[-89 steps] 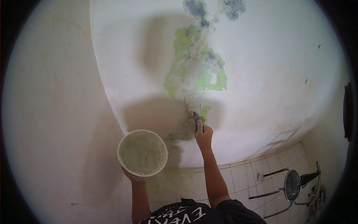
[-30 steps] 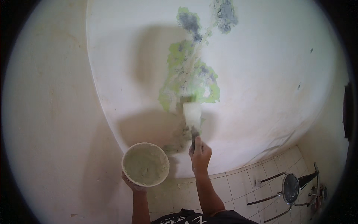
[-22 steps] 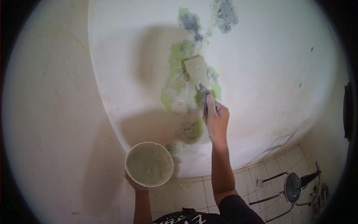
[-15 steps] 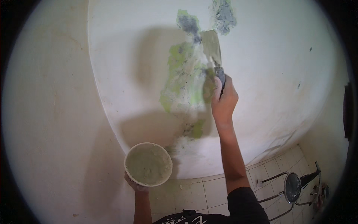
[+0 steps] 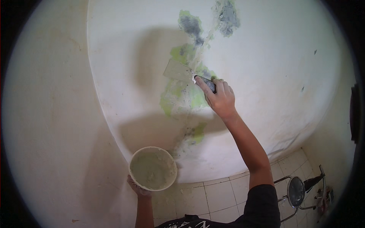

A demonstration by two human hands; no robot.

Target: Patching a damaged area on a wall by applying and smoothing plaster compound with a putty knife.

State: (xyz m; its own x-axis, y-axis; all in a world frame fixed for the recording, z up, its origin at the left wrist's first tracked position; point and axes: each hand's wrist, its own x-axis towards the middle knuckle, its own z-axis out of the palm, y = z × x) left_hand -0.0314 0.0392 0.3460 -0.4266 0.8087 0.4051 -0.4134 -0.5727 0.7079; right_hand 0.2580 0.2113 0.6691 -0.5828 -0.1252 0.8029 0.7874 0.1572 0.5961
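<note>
A wide-bladed putty knife point(image 5: 177, 71) with a dark handle is gripped in my right hand point(image 5: 222, 99), its index finger stretched along the handle toward the blade. The blade points left and lies over the green and grey patch point(image 5: 167, 99) on the white wall; whether its whole edge touches cannot be told. Lower left, my left hand point(image 5: 137, 189) holds a round pale bucket point(image 5: 175, 173) from its near side and below, fingers mostly hidden. Inside the bucket is greyish-green paste point(image 5: 152, 171), some of it smeared up the inner wall.
More bare grey spots point(image 5: 228, 19) with green edges mark the wall higher up, and a smaller green spot point(image 5: 199, 132) lies below. A wall corner point(image 5: 94, 83) runs down on the left. A metal-framed stool point(image 5: 295, 192) stands on the white tiled floor point(image 5: 220, 195) at lower right.
The putty knife has moved down and left, its blade swinging from pointing up to pointing left. My right wrist and forearm have turned with it. The bucket has barely shifted.
</note>
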